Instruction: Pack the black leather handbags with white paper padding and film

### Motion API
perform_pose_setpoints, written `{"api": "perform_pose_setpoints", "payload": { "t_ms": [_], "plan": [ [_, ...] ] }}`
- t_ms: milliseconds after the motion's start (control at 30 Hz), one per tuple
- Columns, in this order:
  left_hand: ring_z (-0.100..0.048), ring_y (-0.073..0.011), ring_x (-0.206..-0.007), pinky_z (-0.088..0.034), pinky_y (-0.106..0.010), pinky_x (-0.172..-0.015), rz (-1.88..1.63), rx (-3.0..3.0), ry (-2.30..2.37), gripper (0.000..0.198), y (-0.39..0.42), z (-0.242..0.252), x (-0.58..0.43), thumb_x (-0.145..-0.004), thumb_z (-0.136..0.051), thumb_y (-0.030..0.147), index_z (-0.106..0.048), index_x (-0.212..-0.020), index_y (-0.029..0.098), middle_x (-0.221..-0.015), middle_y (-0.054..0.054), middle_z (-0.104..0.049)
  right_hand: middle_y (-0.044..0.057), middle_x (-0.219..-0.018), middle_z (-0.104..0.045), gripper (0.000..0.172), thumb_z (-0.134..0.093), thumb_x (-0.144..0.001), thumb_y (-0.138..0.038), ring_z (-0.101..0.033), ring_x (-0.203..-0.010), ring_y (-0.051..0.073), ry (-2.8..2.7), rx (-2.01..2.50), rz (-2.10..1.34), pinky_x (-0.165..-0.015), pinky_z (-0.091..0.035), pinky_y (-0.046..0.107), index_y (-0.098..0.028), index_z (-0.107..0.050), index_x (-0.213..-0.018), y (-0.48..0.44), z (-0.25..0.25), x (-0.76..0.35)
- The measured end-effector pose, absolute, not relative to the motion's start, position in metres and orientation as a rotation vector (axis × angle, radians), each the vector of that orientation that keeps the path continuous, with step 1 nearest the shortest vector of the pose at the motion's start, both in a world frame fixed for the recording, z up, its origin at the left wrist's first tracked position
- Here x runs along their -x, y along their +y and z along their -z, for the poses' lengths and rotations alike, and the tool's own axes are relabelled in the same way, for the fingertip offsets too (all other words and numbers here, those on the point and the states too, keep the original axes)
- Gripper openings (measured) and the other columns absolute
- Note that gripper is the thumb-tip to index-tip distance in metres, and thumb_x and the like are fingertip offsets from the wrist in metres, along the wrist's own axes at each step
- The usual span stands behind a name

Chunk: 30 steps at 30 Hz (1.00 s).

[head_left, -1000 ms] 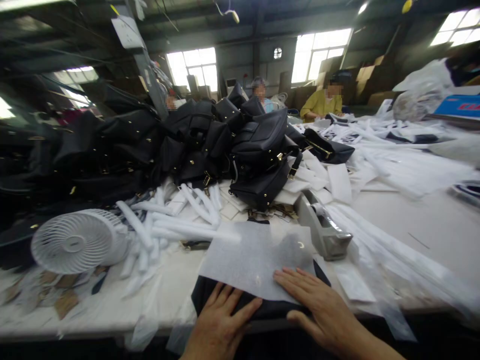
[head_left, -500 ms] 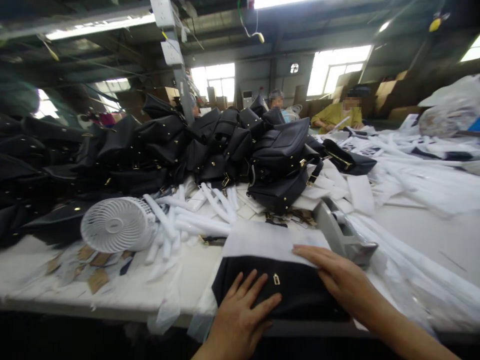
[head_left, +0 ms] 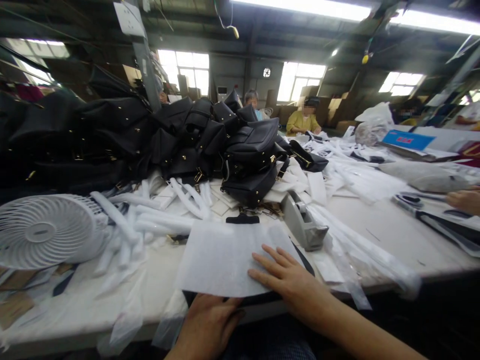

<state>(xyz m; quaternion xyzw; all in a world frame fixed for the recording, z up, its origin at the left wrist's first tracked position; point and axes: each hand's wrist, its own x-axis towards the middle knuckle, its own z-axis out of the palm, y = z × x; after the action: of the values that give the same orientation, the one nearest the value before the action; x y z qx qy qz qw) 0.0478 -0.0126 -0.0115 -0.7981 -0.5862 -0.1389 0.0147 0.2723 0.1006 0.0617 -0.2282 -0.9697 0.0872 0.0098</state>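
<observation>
A black handbag [head_left: 308, 264] lies at the table's front edge, mostly covered by a white sheet [head_left: 221, 257]. Its dark handle [head_left: 242, 219] pokes out beyond the sheet's far edge. My right hand [head_left: 288, 277] rests flat on the right part of the sheet, fingers spread. At the near left edge of the bag, my left hand [head_left: 212, 320] grips the front edge, fingers partly hidden by the sheet and thumb below. A grey tape dispenser [head_left: 305, 222] stands just beyond the bag on the right.
A white fan [head_left: 45, 232] stands at left, beside white foam tubes [head_left: 150, 220]. Behind is a tall pile of black bags [head_left: 195, 135]. Plastic strips [head_left: 360, 250] lie at right. A person in yellow [head_left: 302, 120] sits across; another person's hand [head_left: 465, 200] is at far right.
The white sheet now spreads nearer over the bag, hiding its gold clasp. My left hand has gone from flat on the bag to its front edge. The view has swung right.
</observation>
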Motion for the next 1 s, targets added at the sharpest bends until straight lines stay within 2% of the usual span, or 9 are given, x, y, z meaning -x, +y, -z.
{"api": "perform_pose_setpoints", "payload": {
  "t_ms": [100,333,467,700,900,1000],
  "plan": [
    [-0.073,-0.0249,-0.092,-0.062,-0.037,-0.074,0.398,2.48,-1.775,0.048,-0.015,0.015,-0.047,-0.088,-0.062,0.035,-0.052,-0.135,0.036,-0.112,0.0,-0.075,-0.001,-0.159,-0.029,0.081,-0.045,-0.075,0.001,-0.017,-0.148,0.034,-3.05,0.734,-0.31,-0.115,-0.022,0.064,-0.037,-0.041,-0.146,0.101,-0.062,-0.274],
    [-0.074,-0.0257,-0.089,-0.062,-0.038,-0.072,0.411,2.42,-1.704,0.042,-0.016,0.018,-0.046,-0.086,-0.065,0.036,-0.056,-0.128,0.035,-0.106,0.0,-0.076,-0.001,-0.156,-0.038,0.076,-0.048,-0.079,-0.007,-0.023,-0.146,0.034,-3.084,0.723,-0.424,-0.115,-0.017,0.064,-0.038,-0.038,-0.147,0.107,-0.067,-0.28],
    [-0.073,-0.024,-0.088,-0.06,-0.036,-0.073,0.458,2.433,-1.62,0.038,-0.016,0.021,-0.042,-0.087,-0.064,0.032,-0.058,-0.125,0.033,-0.102,0.0,-0.076,-0.001,-0.158,-0.034,0.076,-0.048,-0.079,-0.007,-0.023,-0.146,0.036,-3.108,0.678,-0.461,-0.114,-0.015,0.066,-0.039,-0.036,-0.148,0.109,-0.062,-0.284],
    [-0.073,-0.0216,-0.08,-0.056,-0.033,-0.067,0.506,2.352,-1.404,0.03,-0.013,0.026,-0.032,-0.097,-0.047,0.026,-0.062,-0.122,0.029,-0.101,-0.002,-0.076,-0.001,-0.161,-0.025,0.084,-0.05,-0.076,-0.005,-0.017,-0.148,0.034,-3.049,0.691,-0.529,-0.115,-0.013,0.064,-0.039,-0.031,-0.15,0.105,-0.033,-0.292],
    [-0.072,-0.0203,-0.09,-0.053,-0.036,-0.083,0.727,2.283,-1.36,0.03,-0.016,0.005,-0.038,-0.099,-0.043,0.019,-0.068,-0.114,0.023,-0.102,-0.001,-0.077,-0.002,-0.163,-0.02,0.087,-0.049,-0.076,-0.004,-0.018,-0.147,0.035,-3.025,0.667,-0.546,-0.114,-0.015,0.065,-0.042,-0.025,-0.152,0.105,-0.03,-0.295],
    [-0.073,-0.0197,-0.086,-0.053,-0.035,-0.083,0.741,2.268,-1.304,0.026,-0.025,-0.013,-0.05,-0.097,-0.047,0.021,-0.07,-0.109,0.018,-0.099,-0.002,-0.078,-0.001,-0.163,-0.017,0.087,-0.049,-0.077,-0.005,-0.017,-0.147,0.036,-3.012,0.644,-0.557,-0.114,-0.016,0.066,-0.042,-0.025,-0.151,0.106,-0.03,-0.296]
  ]
}}
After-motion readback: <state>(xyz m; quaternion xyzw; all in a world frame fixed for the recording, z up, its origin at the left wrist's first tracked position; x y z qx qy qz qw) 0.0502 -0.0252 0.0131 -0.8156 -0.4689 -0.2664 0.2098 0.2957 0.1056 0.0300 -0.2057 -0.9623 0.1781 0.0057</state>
